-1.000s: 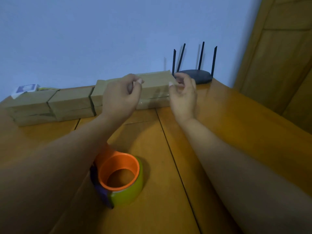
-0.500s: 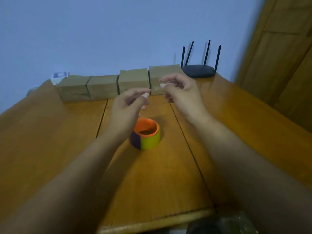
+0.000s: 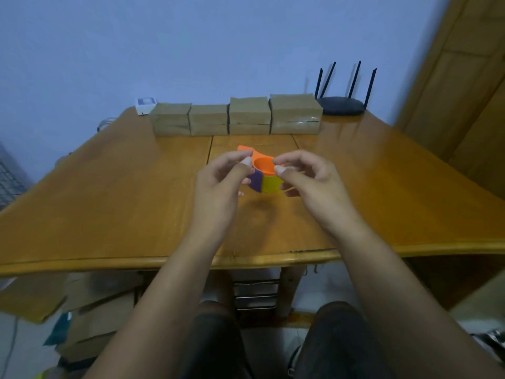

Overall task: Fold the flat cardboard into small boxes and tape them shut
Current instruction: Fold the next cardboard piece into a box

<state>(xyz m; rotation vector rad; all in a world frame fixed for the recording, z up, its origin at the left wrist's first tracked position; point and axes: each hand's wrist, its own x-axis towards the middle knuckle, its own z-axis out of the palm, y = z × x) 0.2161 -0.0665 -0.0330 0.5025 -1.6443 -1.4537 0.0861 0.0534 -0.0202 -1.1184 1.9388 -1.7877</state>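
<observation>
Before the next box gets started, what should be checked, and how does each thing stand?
1. Finished boxes out of the way: ok, four stand in a row at the table's far edge.
2. Rightmost box taped: ok, a shiny strip shows on its front.
3. Reach: ok, the tape roll sits on the table just behind the hands.
4. Hands free: cannot tell; left hand and right hand each pinch thumb to finger, and whether they hold anything is unclear.
5. Fresh cardboard on the table: not ok, it lies underneath, at the left.
</observation>
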